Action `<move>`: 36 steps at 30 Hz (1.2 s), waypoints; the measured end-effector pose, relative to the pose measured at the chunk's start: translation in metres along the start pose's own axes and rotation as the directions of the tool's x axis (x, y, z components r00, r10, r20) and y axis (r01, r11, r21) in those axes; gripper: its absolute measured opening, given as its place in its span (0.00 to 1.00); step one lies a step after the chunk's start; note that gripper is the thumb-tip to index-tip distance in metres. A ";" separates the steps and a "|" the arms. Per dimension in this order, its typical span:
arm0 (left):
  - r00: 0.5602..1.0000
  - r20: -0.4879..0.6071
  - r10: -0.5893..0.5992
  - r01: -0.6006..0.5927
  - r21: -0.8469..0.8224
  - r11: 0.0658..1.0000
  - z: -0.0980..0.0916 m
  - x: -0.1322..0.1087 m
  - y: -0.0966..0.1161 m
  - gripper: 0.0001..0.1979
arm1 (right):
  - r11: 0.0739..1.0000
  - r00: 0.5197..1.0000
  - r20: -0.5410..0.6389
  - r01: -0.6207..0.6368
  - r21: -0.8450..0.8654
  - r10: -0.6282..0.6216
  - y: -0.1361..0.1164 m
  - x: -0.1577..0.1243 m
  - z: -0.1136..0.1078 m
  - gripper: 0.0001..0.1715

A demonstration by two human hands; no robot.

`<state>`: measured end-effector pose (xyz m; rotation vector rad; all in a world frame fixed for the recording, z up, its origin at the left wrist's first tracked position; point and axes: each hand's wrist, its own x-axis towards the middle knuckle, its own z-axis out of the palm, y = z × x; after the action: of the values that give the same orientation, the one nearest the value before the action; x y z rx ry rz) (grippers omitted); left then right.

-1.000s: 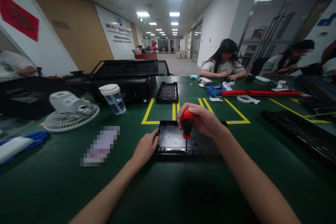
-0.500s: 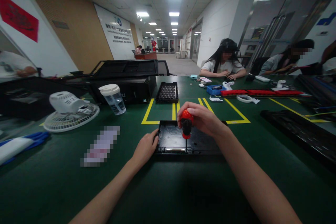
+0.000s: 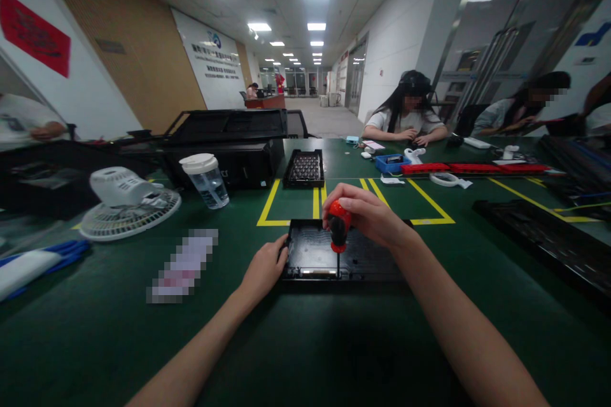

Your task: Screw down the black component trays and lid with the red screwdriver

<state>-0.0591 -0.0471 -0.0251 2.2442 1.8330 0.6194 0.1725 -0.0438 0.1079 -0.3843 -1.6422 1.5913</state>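
There is one left hand [image 3: 261, 267], one right hand [image 3: 367, 213], one red-and-black screwdriver [image 3: 339, 229], one black tray [image 3: 308, 251] under its tip, one white fan [image 3: 119, 187], one lidded cup [image 3: 205, 179] and one blue box [image 3: 389, 166].

A: can anyone make out where the screwdriver [image 3: 339, 229] tip ends up?
B: nope, it gets lost in the dark near side of the black tray [image 3: 305, 248], so no idea what it's touching. right hand [image 3: 361, 213] and right forearm [image 3: 449, 299] block a chunk of the tray's right side too
A: and the left hand [image 3: 265, 264]?
B: fingers mostly hidden at the tray's left edge
A: flat thing [image 3: 186, 264] on the bench [image 3: 238, 356]?
B: pixelated lol. blue-and-white bundle [image 3: 35, 265] is cut off at left, long black frame [image 3: 534, 241] at right, smallest print on the wall sign [image 3: 214, 67] unreadable
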 end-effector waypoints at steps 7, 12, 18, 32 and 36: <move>1.000 0.007 -0.005 0.005 -0.022 1.000 0.002 0.001 -0.002 0.21 | 1.000 1.000 -0.013 0.003 -0.025 -0.003 0.000 0.000 0.000 0.07; 1.000 0.009 -0.011 0.011 -0.034 0.999 0.002 0.000 -0.003 0.21 | 0.999 1.000 -0.021 0.013 -0.037 -0.014 0.000 0.001 0.001 0.08; 1.000 0.005 0.003 -0.003 -0.020 1.000 0.001 0.001 -0.002 0.21 | 0.997 0.999 -0.038 0.026 -0.066 -0.028 0.002 0.002 0.002 0.09; 1.000 -0.011 0.018 -0.018 -0.020 1.000 0.003 0.001 -0.005 0.21 | 0.994 0.997 -0.058 0.038 -0.101 -0.044 0.005 0.003 0.004 0.09; 1.000 -0.003 0.006 -0.006 -0.012 1.000 0.002 0.000 -0.004 0.21 | 0.995 0.997 -0.056 0.040 -0.092 -0.045 0.006 0.004 0.005 0.08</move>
<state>-0.0619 -0.0458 -0.0286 2.2429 1.8202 0.6333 0.1649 -0.0436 0.1041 -0.4361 -1.6715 1.4639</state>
